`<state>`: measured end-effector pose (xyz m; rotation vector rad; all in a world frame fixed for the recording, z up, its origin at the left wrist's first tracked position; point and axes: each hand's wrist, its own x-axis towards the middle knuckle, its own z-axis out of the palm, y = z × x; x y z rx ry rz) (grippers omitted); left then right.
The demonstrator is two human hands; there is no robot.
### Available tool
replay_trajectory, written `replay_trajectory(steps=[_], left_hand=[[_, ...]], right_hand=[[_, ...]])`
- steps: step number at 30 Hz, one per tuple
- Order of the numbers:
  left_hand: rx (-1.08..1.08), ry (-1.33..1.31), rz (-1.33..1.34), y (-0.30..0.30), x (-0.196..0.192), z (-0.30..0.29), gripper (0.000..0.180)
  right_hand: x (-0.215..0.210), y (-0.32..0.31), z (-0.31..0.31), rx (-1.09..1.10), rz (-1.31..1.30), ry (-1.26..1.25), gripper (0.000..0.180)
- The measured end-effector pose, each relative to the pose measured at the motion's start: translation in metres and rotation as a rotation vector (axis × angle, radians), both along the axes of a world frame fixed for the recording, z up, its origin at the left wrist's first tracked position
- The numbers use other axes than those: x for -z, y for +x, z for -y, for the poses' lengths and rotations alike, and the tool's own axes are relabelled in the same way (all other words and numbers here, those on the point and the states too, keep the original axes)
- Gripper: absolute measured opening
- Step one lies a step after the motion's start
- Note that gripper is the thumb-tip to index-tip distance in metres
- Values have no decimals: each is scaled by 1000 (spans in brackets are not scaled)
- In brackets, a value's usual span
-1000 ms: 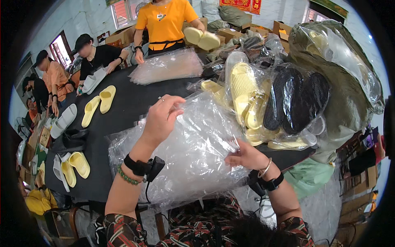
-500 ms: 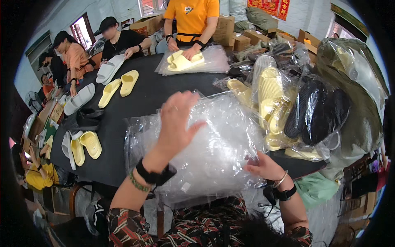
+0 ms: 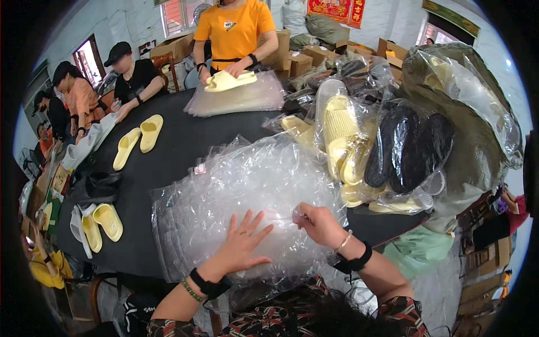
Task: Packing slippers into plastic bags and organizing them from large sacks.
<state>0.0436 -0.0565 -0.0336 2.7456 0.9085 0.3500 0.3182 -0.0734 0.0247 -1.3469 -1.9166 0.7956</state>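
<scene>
A stack of clear plastic bags lies spread on the black table in front of me. Flat on its near part rests my left hand, fingers spread. My right hand is closed in a pinch on the plastic at the right of the stack; its fingertips are partly hidden by glare. Beyond the bags, at the right, lie bagged yellow slippers and bagged black slippers, piled close to the stack's right edge.
Loose yellow slippers, black footwear and another yellow pair stand at the left of the table. Across it, a person in orange handles a yellow slipper over other bags. A large olive sack bulges at the right.
My left hand has come down from above the bags and now lies flat on them. My right hand has moved left and closed on the plastic. The whole view has shifted slightly.
</scene>
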Motion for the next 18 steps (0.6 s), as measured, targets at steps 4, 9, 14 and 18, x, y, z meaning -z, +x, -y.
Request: replay_trajectory(steps=[4, 9, 14, 18], left_hand=[[-28, 126, 138, -43, -37, 18, 91], [-229, 433, 626, -22, -136, 36, 89], [-209, -4, 545, -36, -151, 4, 71], [-400, -463, 547, -51, -143, -8, 36]], right_hand=[[-28, 3, 32, -59, 152, 218, 15], [-40, -19, 57, -250, 36, 76, 21], [-50, -39, 48, -523, 114, 120, 22], [-61, -20, 10, -287, -170, 163, 25]])
